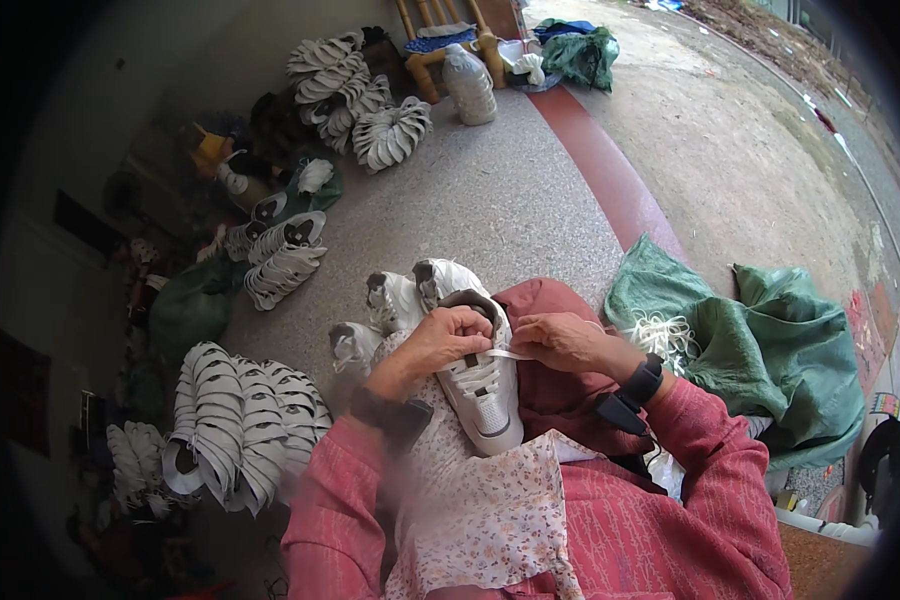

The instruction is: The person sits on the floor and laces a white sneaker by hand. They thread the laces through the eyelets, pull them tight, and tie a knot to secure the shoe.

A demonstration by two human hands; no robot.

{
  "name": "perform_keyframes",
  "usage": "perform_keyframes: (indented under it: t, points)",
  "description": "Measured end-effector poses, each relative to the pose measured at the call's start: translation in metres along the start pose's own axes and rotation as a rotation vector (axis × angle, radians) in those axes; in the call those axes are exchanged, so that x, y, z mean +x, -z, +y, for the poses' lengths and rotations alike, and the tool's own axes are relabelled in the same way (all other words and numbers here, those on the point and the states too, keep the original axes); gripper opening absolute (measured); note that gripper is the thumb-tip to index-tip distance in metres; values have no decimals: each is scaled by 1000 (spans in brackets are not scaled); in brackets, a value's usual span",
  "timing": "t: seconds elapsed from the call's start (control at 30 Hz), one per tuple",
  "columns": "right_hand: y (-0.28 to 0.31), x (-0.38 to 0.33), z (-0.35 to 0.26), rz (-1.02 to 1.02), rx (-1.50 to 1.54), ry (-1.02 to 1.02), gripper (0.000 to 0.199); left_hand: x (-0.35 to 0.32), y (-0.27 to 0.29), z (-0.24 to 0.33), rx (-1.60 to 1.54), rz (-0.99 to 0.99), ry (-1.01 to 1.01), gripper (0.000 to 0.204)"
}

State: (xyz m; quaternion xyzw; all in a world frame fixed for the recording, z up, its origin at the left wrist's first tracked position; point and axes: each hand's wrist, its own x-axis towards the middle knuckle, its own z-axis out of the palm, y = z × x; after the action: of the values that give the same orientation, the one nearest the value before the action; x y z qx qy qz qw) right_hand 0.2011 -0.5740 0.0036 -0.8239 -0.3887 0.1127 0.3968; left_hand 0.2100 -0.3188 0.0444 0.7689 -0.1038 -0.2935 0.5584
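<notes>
A white sneaker [487,410] lies on my lap, its toe toward me and its grey-lined opening away from me. White lace crosses its front. At the top eyelets my left hand [452,336] is closed, thumb and fingers pinched at the lace. Just right of it, my right hand [560,342] pinches the white shoelace [505,354], which stretches between the two hands. The fingers partly hide the upper eyelets. Beyond the sneaker, several more white shoes [395,298] with grey linings stand close together. A floral apron [490,510] lies under the sneaker's toe.
Nested stacks of white shoe uppers [240,420] stand at the left, with more stacks [390,135] farther back. At the right, a green sack [800,350] lies beside a bundle of white laces [665,335]. A plastic jug [468,88] stands by a bamboo chair [440,40].
</notes>
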Motion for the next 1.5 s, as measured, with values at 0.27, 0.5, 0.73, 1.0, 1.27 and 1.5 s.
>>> perform_keyframes:
  t: [0.27, 0.5, 0.73, 1.0, 1.27, 1.5]
  points:
    - [5, 8, 6, -98, 165, 17, 20, -2, -3, 11, 59, -21, -70, 15]
    - [-1, 24, 24, -136, 230, 176, 22, -4, 0, 6, 71, -26, -73, 14]
    - [-2, 25, 10, -50, 128, 31, 22, -5, -5, 8, 14, -8, -48, 10]
    - [19, 33, 2, 104, 165, 143, 39, -5, -9, 8, 171, 31, -125, 11]
    - [25, 51, 15, -117, 328, 208, 28, -12, -14, 14, 727, 306, -363, 6]
    - [28, 45, 16, -105, 374, 204, 30, -61, 165, 37, 1306, 1116, -365, 7]
